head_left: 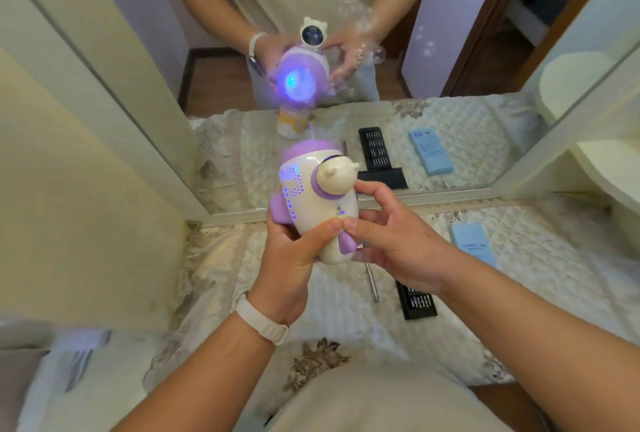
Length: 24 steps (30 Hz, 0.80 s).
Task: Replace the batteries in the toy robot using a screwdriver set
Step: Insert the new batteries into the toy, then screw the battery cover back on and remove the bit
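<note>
Quilted cloth (346, 331) under a mirror (457, 50). I see the toy robot (322, 196) held above it, lit blue. Left hand (294, 251) grips its base, right hand (391, 241) pinches the body. Bubbles (377, 53) show in the mirror, so a soapy shell could slip and drop onto the screwdriver (372, 282).

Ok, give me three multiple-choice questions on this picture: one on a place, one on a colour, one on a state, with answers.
1. Where does the screwdriver lie?
A) on the quilt beside the black bit tray
B) on the floor
C) in a drawer

2. What colour is the flat box on the quilt?
A) red
B) light blue
C) black

3. What state is the toy robot in?
A) dark, lying down
B) lit and held up
C) in pieces

1 A: its metal shaft lies left of the tray.
2 B: it shows pale blue.
3 B: blue lights glow; left hand and right hand grip it.
</note>
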Each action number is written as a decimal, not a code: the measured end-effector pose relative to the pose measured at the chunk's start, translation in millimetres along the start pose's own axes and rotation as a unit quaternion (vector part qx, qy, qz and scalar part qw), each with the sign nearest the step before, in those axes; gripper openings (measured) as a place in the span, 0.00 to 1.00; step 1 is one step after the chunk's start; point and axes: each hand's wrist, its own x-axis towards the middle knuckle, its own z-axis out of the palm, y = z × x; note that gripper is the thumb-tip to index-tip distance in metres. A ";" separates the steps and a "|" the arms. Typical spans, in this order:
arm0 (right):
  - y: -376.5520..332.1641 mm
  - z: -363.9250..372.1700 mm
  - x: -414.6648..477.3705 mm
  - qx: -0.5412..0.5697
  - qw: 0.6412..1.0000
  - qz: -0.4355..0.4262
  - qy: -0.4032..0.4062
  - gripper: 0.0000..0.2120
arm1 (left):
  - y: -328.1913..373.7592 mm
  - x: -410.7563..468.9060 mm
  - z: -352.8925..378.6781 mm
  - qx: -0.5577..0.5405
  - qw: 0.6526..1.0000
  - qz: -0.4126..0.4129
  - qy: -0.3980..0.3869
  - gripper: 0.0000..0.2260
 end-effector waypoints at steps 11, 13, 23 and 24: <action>44.6 -5.3 15.0 0.052 0.994 0.092 0.013 0.19 | -40.1 2.7 -32.2 0.005 0.997 -0.081 0.020 0.27; 61.7 -12.5 19.6 0.026 0.992 0.120 0.041 0.16 | -53.1 5.2 -39.3 0.020 0.994 -0.105 0.032 0.31; 164.1 -65.6 33.0 -0.499 0.811 0.252 0.172 0.14 | -114.0 17.0 -72.3 0.190 0.960 -0.174 0.109 0.36; 169.2 -66.9 34.8 -0.511 0.804 0.253 0.170 0.14 | -118.3 17.8 -73.0 0.206 0.957 -0.175 0.109 0.39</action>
